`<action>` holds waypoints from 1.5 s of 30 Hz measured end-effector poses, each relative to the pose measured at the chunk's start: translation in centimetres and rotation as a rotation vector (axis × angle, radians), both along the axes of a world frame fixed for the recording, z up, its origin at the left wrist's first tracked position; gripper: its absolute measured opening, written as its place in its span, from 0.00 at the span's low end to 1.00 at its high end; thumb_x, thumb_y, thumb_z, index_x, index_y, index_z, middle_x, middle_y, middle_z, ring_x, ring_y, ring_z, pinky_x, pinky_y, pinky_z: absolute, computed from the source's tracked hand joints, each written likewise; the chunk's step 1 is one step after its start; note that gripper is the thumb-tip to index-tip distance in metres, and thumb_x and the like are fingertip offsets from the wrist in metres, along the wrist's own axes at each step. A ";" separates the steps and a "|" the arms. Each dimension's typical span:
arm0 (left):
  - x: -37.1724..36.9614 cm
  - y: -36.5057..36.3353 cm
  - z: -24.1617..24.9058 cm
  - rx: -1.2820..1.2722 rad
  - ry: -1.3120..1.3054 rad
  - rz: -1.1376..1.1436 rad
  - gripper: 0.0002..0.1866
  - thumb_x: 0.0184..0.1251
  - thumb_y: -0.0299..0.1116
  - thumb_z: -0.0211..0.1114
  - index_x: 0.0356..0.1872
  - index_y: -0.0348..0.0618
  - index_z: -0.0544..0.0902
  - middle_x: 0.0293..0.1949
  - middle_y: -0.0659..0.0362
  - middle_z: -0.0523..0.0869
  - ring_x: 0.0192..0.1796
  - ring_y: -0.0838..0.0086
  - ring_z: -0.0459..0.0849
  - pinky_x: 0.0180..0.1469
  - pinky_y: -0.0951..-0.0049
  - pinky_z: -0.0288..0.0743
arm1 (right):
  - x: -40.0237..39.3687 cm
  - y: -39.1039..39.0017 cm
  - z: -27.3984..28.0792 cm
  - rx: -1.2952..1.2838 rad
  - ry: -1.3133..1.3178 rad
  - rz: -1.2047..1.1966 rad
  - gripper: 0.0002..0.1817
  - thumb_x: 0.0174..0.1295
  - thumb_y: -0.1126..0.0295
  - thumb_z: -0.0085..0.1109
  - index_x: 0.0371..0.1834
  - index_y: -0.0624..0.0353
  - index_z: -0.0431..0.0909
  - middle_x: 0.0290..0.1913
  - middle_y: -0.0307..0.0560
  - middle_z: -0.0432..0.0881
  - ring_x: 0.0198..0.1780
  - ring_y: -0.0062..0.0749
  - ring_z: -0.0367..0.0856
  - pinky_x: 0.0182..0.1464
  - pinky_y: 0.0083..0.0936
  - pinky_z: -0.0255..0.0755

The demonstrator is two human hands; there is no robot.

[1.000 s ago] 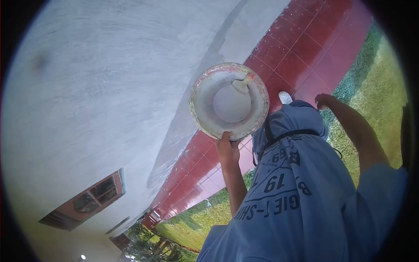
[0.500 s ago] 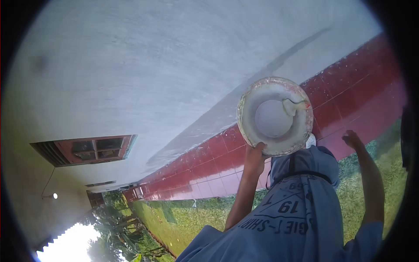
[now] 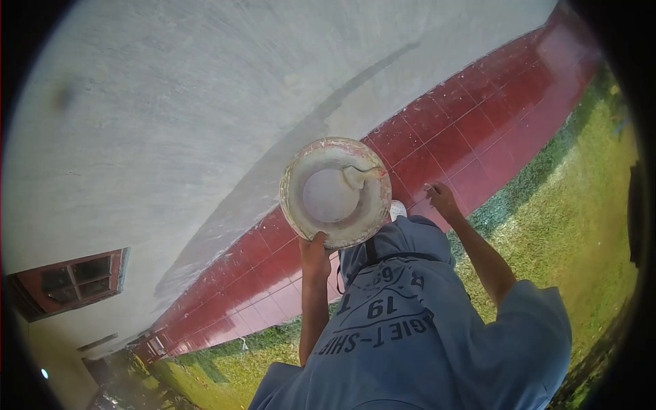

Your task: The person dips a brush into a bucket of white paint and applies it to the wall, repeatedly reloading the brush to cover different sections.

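Note:
A round, stained basin is held out in front of the body, with pale greyish material at its bottom. A whitish tool with a reddish tip lies against its inner side, toward the right rim. My left hand grips the near left rim, thumb on top and the other fingers hidden beneath. Apart from the basin, on its right, my right hand is held over the tiles with fingers curled together. Something small and pale shows at its fingertips, too small to name.
A grey-white wall with a darker band along its base fills the upper left. Red tiles run diagonally beside it, bordered by grass. A red-framed window is at the left. A white shoe shows beyond the basin.
The view has turned and shifted, so the basin and both hands appear farther left. My right hand is nearer the basin and higher in view. My left hand keeps its hold on the rim.

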State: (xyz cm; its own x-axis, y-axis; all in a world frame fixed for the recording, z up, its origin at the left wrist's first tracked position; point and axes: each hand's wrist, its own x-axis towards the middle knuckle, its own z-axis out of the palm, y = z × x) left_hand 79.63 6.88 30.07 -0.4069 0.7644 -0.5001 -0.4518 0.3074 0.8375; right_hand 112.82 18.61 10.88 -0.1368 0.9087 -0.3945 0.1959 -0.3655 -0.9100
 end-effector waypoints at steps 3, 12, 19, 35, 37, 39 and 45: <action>1.3 -0.1 -1.0 0.002 -0.019 -0.002 0.32 0.58 0.17 0.51 0.68 0.30 0.62 0.58 0.43 0.76 0.57 0.52 0.83 0.49 0.52 0.89 | -4.1 2.6 8.1 0.216 0.226 0.122 0.13 0.67 0.61 0.61 0.46 0.60 0.79 0.28 0.39 0.77 0.27 0.20 0.73 0.29 0.23 0.69; 3.1 -1.5 -5.2 0.134 0.062 0.130 0.30 0.59 0.16 0.51 0.67 0.33 0.65 0.57 0.47 0.78 0.56 0.59 0.83 0.51 0.60 0.87 | -10.5 4.7 12.6 0.668 -0.548 0.619 0.21 0.50 0.64 0.74 0.44 0.60 0.78 0.35 0.51 0.81 0.34 0.49 0.82 0.38 0.40 0.75; 3.7 -3.3 -4.5 0.113 0.060 0.269 0.31 0.59 0.15 0.51 0.68 0.34 0.65 0.57 0.50 0.79 0.58 0.62 0.82 0.55 0.64 0.83 | -17.0 3.6 11.9 0.597 -0.187 0.600 0.17 0.52 0.66 0.73 0.43 0.61 0.82 0.35 0.51 0.82 0.36 0.49 0.82 0.40 0.40 0.76; -4.4 -6.8 -5.0 0.055 -0.072 0.126 0.29 0.59 0.20 0.56 0.65 0.36 0.68 0.52 0.51 0.82 0.50 0.64 0.86 0.41 0.64 0.88 | -26.5 -0.5 10.4 0.178 0.114 0.621 0.11 0.63 0.71 0.63 0.42 0.69 0.82 0.31 0.50 0.85 0.33 0.35 0.88 0.32 0.30 0.81; -7.5 -7.8 -5.6 0.027 -0.069 0.086 0.29 0.58 0.21 0.56 0.65 0.37 0.68 0.52 0.51 0.82 0.50 0.64 0.86 0.40 0.63 0.88 | -28.9 -1.5 9.9 0.452 -0.101 0.725 0.10 0.65 0.73 0.61 0.43 0.70 0.81 0.33 0.48 0.85 0.33 0.30 0.87 0.30 0.26 0.83; -10.6 -8.8 -5.6 -0.001 -0.070 0.029 0.29 0.58 0.22 0.56 0.65 0.37 0.68 0.52 0.50 0.82 0.50 0.63 0.86 0.39 0.62 0.88 | -32.2 -2.9 10.2 -0.147 0.248 0.537 0.11 0.67 0.74 0.58 0.48 0.71 0.79 0.39 0.51 0.85 0.35 0.33 0.88 0.33 0.25 0.87; -19.0 -11.6 -4.6 -0.163 -0.121 0.027 0.28 0.58 0.21 0.56 0.64 0.35 0.70 0.51 0.47 0.82 0.47 0.60 0.87 0.40 0.60 0.89 | -41.0 -6.1 9.1 -0.170 0.261 0.519 0.13 0.66 0.76 0.59 0.52 0.70 0.77 0.43 0.52 0.84 0.38 0.38 0.88 0.37 0.29 0.88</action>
State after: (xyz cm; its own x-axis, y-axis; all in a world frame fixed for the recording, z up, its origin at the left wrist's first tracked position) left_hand 60.62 -4.75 25.49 -0.3554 0.6589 -0.6630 -0.5564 0.4208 0.7165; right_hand 71.82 12.51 19.98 -0.6568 0.6247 -0.4224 0.1660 -0.4266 -0.8891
